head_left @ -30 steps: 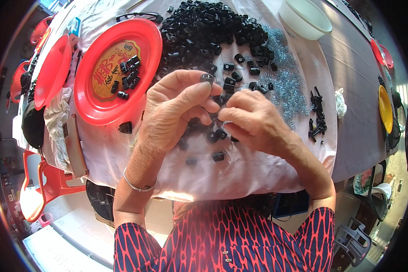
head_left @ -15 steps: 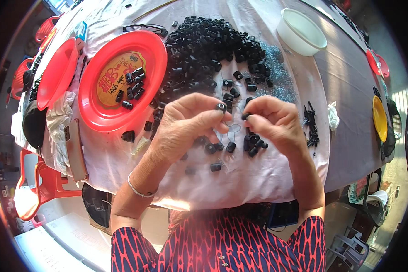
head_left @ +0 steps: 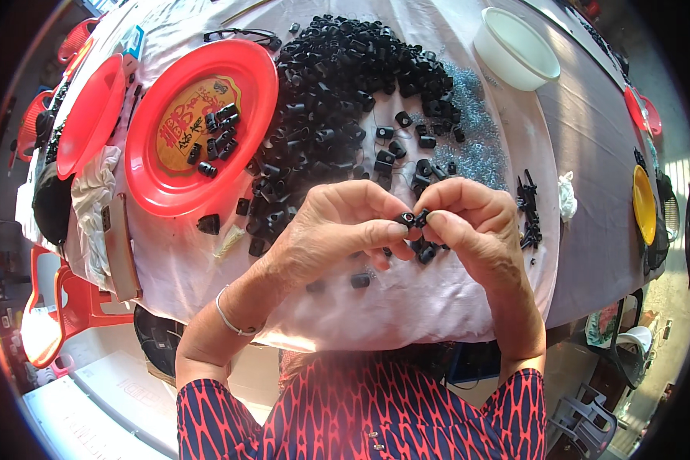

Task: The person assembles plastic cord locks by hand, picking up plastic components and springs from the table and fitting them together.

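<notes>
My left hand (head_left: 341, 226) pinches a small black hollow plastic piece (head_left: 407, 219) between thumb and forefinger. In my right hand (head_left: 471, 226), thumb and fingertips close on another small black plastic piece (head_left: 422, 218). The two pieces meet or nearly meet; fingertips hide the exact contact. Beyond my hands spreads a big pile of black hollow plastic pieces (head_left: 353, 57). Beside it lies a heap of tiny silvery springs (head_left: 471, 115). On the left, a red plate (head_left: 142, 153) bears several finished-looking black cylinders (head_left: 224, 138). More loose black pieces lie below and around my fingers.
A whitish round tub (head_left: 514, 50) stands at the far right. Slim black parts (head_left: 529, 211) lie right of my right hand, near a crumpled white wad (head_left: 566, 197). Eyeglasses (head_left: 245, 35) rest behind the plate. A yellow dish (head_left: 644, 205) sits near the right edge.
My hands have come together, bringing the two black pieces to each other. The left hand moved right and slightly nearer to me. The whole view has shifted a little.
</notes>
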`<state>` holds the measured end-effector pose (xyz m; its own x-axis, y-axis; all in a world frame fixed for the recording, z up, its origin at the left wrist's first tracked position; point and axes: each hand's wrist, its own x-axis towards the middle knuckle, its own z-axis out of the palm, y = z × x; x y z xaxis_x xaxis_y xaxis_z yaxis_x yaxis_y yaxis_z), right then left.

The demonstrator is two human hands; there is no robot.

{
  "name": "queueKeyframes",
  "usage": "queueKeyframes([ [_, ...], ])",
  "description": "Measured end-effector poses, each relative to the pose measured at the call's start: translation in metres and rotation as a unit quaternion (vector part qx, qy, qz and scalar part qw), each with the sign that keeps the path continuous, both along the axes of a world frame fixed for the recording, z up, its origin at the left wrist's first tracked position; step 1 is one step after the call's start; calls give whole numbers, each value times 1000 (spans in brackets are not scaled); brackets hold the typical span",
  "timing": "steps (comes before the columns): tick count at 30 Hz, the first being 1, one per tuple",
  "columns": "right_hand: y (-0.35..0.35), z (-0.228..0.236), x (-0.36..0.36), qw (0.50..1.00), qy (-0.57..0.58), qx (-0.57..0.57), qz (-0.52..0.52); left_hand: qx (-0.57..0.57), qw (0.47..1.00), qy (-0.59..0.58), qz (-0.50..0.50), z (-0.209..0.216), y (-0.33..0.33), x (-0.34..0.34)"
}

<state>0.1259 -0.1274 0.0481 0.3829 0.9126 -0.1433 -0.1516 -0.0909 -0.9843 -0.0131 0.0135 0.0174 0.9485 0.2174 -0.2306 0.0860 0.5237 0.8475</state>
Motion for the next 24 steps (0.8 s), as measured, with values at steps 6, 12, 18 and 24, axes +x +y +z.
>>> queueKeyframes([
  [6,2,-4,-1,999,-25,-24,-3,27,999,32,-15,2,3,-1],
  [12,0,-5,-3,998,-59,-31,-16,-16,999,29,-17,-2,5,-1],
  [18,0,-7,-3,997,-66,-41,3,25,997,49,-47,-1,6,-1],
  [24,-1,-9,-4,995,-94,-30,3,20,996,51,-65,0,4,0],
])
